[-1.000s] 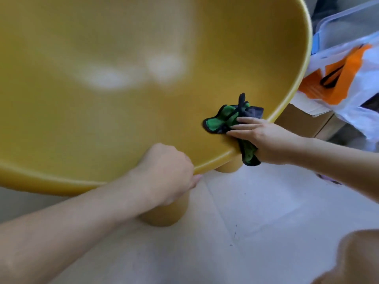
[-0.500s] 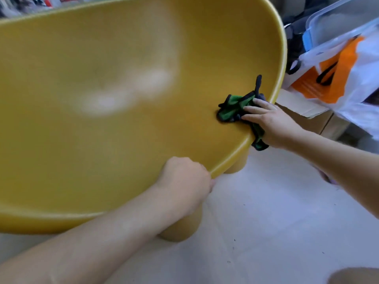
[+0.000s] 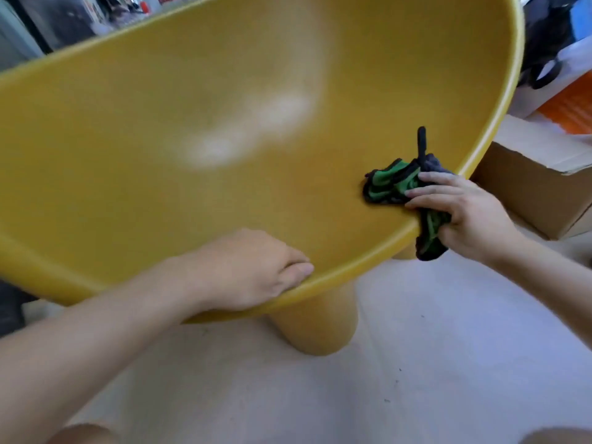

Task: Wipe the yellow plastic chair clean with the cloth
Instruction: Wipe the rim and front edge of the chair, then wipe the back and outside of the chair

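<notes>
Yellow plastic chair [image 3: 160,174] fills most of the view, its broad curved shell tilted toward the camera, with a thick round leg [image 3: 317,328] standing on the pale floor [image 3: 416,379] below the near rim. Two soft white glare patches sit on the shell's inner surface. The left hand [image 3: 246,270] lies over the near rim — palm down, fingers curled over the edge and gripping it. The right hand [image 3: 464,216] works at the rim further right, pressing a crumpled green-and-dark cloth [image 3: 394,187] against the inside of the shell; its fingers [image 3: 429,193] lie flat on the cloth while the thumb side pinches a bunched tail that hangs down past the rim (outside the shell). Just beside that hand, behind the chair's edge, stands a brown cardboard box [image 3: 528,187], and above it an orange-and-white bag [image 3: 567,104] — blurred, its details unclear.
</notes>
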{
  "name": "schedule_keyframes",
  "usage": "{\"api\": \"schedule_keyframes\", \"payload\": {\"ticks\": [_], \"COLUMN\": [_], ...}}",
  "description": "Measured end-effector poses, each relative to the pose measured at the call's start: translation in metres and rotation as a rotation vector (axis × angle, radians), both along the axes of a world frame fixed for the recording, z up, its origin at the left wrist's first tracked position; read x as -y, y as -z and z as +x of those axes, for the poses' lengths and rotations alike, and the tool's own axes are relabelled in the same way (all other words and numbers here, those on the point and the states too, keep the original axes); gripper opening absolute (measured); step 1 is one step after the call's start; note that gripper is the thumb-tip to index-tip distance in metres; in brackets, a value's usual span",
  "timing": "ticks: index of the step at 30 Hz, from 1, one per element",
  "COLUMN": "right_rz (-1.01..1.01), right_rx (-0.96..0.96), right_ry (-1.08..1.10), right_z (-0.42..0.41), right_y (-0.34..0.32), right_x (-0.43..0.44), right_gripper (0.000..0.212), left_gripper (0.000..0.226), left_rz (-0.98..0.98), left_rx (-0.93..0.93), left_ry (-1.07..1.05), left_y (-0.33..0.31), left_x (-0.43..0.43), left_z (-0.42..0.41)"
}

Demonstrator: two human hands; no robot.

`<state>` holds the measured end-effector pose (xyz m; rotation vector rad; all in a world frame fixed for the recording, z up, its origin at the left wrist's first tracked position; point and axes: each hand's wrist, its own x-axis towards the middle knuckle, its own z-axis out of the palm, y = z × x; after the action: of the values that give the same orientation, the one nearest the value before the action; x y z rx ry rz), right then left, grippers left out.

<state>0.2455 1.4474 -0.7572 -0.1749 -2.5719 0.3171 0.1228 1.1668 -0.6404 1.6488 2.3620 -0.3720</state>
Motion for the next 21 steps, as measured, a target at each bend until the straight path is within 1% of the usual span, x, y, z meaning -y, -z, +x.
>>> {"api": "schedule_keyframes", "payload": {"ticks": [2,4,6,8,10,11,14,15,17,19,21], "right_rz": [0.001,-0.060,-0.154,-0.317,-0.382,-0.409,-0.549,-0.558,-0.566,-0.613,-0.643], "right_rx": [0.061,0.096,0.053,0.044,0.130,0.191,0.330,0.333,0.336,0.321,0.285], "right_ry": [0.094,0.182,0.257,0.277,0.152,0.064,-0.148,-0.186,-0.230,-0.263,-0.276], "right_z": [-0.001,-0.005,-0.007,-0.007,-0.005,-0.004,-0.004,-0.006,-0.017,-0.031,-0.046], "right_y": [-0.009,-0.024,-0.035,-0.041,-0.051,-0.058,-0.081,-0.091,-0.114,-0.139,-0.162], "right_x": [-0.022,-0.034,-0.022,0.009,0.053,0.074,0.131,0.147,0.178,0.209,0.245], "right_gripper": [0.053,0.051,0.046,0.047,0.054,0.058,0.061,0.060,0.053,0.049,0.048], "left_gripper": [0.068,0.072,0.073,0.078,0.085,0.085,0.065,0.060,0.056,0.061,0.070], "left_rz": [-0.006,0.007,-0.021,-0.060,-0.039,-0.043,-0.004,0.043,0.210,0.389,0.466], "left_rx": [0.024,-0.024,-0.125,-0.247,-0.371,-0.418,-0.449,-0.447,-0.503,-0.541,-0.569], "left_ry": [0.020,0.018,-0.032,-0.050,0.053,0.127,0.230,0.252,0.332,0.339,0.302], "left_y": [-0.017,-0.036,-0.051,-0.061,-0.055,-0.049,-0.044,-0.046,-0.059,-0.082,-0.105], "left_x": [0.029,0.049,0.068,0.081,0.089,0.090,0.083,0.084,0.099,0.125,0.156], "left_z": [0.000,0.003,0.005,0.009,0.007,0.006,0.008,0.006,-0.004,-0.022,-0.055]}}
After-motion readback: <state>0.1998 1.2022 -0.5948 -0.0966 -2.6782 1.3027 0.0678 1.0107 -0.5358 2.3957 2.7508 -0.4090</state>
